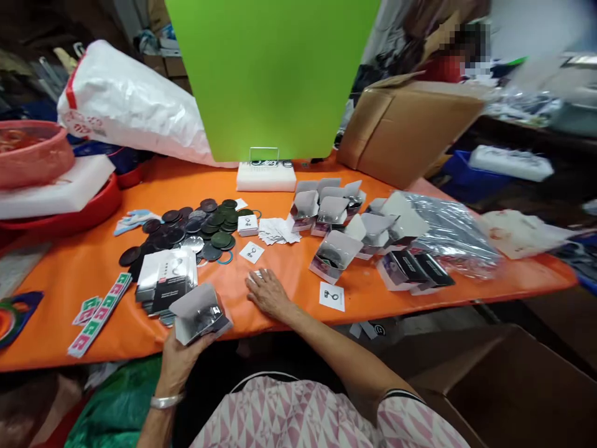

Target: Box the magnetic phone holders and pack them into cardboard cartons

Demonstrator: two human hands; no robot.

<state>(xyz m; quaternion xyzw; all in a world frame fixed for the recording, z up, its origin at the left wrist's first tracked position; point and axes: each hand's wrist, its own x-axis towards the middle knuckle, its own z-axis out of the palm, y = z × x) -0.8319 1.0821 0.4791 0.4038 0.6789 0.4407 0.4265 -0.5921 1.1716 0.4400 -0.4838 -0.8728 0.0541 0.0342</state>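
My left hand [181, 361], with a silver bracelet at the wrist, grips a small open-topped cardboard box [219, 322]. Its pale flap stands raised and something dark and shiny lies inside. My right hand [269, 295] rests flat on the orange table, fingers stretched forward. A scrap of white paper [256, 274] shows at its fingertips, partly covered. Just beyond lies a white printed card [251, 251], near a small stack of the same cards [247, 225]. A pile of flattened boxes [165, 277] sits next to the held box, with dark round discs [175, 235] heaped behind.
Several open boxes [332, 211] stand on the right, near two closed black-topped boxes [417, 272] and a clear plastic bag [452, 230]. A green board [275, 81] rises behind a white foam block [265, 179]. A sticker strip [100, 314] lies left; a carton [405, 124] stands back right.
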